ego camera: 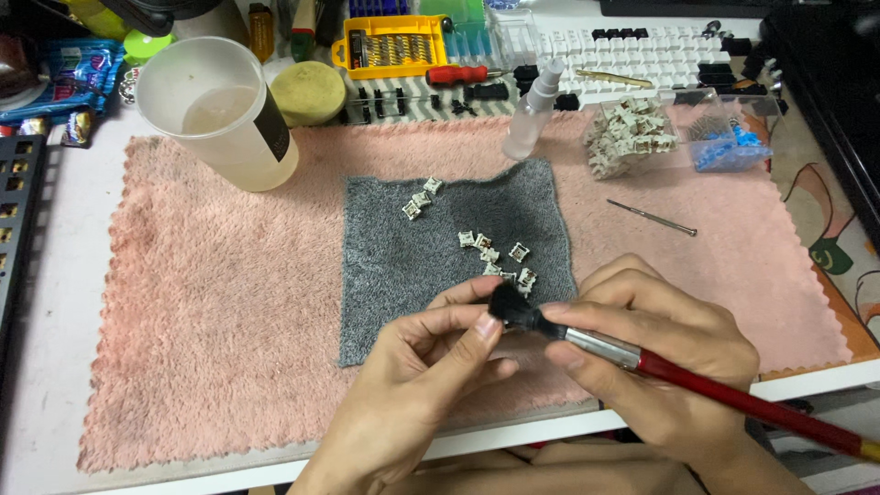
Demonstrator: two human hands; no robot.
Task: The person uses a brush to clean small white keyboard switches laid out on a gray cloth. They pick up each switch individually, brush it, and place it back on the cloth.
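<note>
My right hand [660,357] grips a red-handled brush [697,380] by its metal ferrule, black bristles pointing left. My left hand [431,367] pinches something small between thumb and fingers right at the bristles; the fingers hide it. Just beyond my hands, several small white keyboard switches [495,252] lie scattered on a grey cloth [403,275]. That cloth rests on a pink fluffy towel [211,302].
A translucent cup of cloudy liquid [225,115] stands at the back left, a spray bottle [532,110] behind the cloth. A clear box of switches [632,137], a white keyboard [642,60], a small screwdriver [653,218] and a yellow bit set [390,46] sit further back.
</note>
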